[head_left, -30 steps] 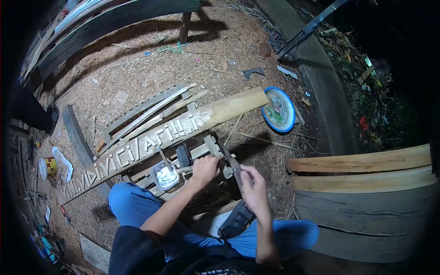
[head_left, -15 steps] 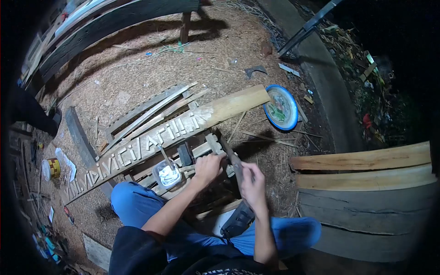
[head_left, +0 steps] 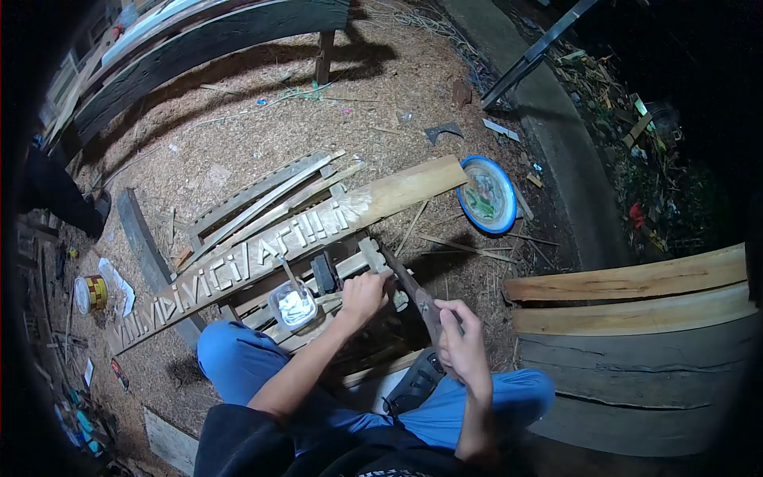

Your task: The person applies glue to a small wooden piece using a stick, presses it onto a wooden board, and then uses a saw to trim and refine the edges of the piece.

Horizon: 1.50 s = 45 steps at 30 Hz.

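My left hand [head_left: 365,295] is closed in a fist over the near side of a wooden rack [head_left: 369,253]; whatever its fingers grip is hidden. To its right, my right hand [head_left: 463,343] pinches the near part of a long, dark brown, blade-like piece [head_left: 427,307], which slants away past my left hand. Beyond both hands lies a long wooden signboard [head_left: 409,188] with raised pale letters. A clear tub of white paste [head_left: 294,307] stands left of my left hand, with a stick [head_left: 288,272] leaning in it. A dark block [head_left: 323,272] rests beside the tub.
A blue-rimmed basin [head_left: 511,216] stands at the signboard's right end. Wide planks [head_left: 628,318] lie on the right. A yellow-patterned can [head_left: 94,294] is at the left, near another person's dark-clothed leg [head_left: 60,191]. A dark bench [head_left: 207,44] crosses the far side.
My right hand has moved slightly right and toward me, turning at the wrist. More of the brown piece shows beside it. My left hand stays closed in nearly the same place.
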Motion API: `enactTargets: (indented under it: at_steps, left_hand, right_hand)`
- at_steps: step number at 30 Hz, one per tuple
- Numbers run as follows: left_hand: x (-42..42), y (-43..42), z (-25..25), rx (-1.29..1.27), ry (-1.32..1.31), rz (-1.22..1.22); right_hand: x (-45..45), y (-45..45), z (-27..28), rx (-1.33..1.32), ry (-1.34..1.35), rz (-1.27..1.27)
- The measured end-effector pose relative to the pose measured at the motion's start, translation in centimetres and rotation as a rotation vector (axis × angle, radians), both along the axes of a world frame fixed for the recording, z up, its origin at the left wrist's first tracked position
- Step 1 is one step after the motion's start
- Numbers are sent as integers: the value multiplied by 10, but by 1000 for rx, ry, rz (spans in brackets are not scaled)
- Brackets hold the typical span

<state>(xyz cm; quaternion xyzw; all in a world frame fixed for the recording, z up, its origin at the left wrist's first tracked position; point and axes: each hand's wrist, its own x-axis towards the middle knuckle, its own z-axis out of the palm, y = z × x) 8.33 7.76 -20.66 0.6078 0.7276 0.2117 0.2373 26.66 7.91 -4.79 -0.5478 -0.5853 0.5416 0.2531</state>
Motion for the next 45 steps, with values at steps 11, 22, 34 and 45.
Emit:
enactTargets:
  at_steps: [11,22,34,45]
  left_hand:
    - [1,0,14,-41,4,-22]
    - [4,1,0,132,-316,116]
    - [-31,15,11,169,-986,403]
    - [-61,9,13,75,-979,541]
  right_hand:
    - [-10,-1,-46,106,-4,-84]
    - [23,21,25,35,14,-54]
    - [-7,70,1,220,-636,397]
    - [-10,82,-37,252,-620,451]
